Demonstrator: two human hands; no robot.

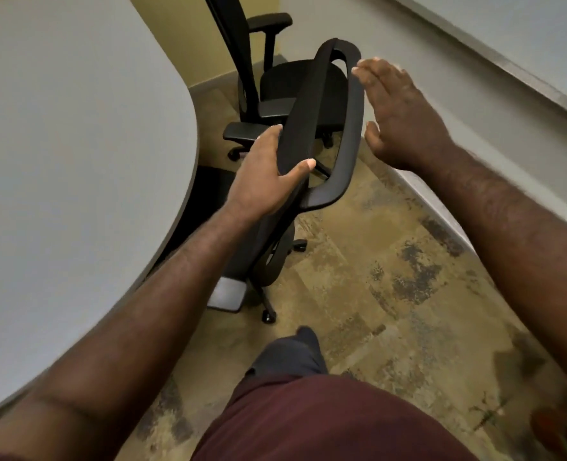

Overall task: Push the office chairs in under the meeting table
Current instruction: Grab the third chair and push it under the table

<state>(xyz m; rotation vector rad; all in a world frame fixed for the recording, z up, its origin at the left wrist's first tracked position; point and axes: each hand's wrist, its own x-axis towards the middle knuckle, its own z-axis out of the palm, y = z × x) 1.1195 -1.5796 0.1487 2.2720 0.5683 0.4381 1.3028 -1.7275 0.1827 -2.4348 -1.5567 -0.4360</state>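
Note:
A black office chair point(338, 134) stands in front of me beside the rounded edge of the grey meeting table point(75, 154), its seat partly under the tabletop. My left hand point(269, 171) grips the top of its backrest, fingers wrapped over the padded edge. Just to the right of the backrest frame hovers my right hand point(398, 114), flat, fingers apart, holding nothing. Further back a second black office chair point(275, 78) stands away from the table, turned sideways with both armrests showing.
A pale wall with a baseboard point(442, 201) runs along the right, leaving a narrow strip of mottled brown floor point(358, 261) between it and the table. A yellow wall closes the far end. My leg and shoe point(292, 354) are at the bottom centre.

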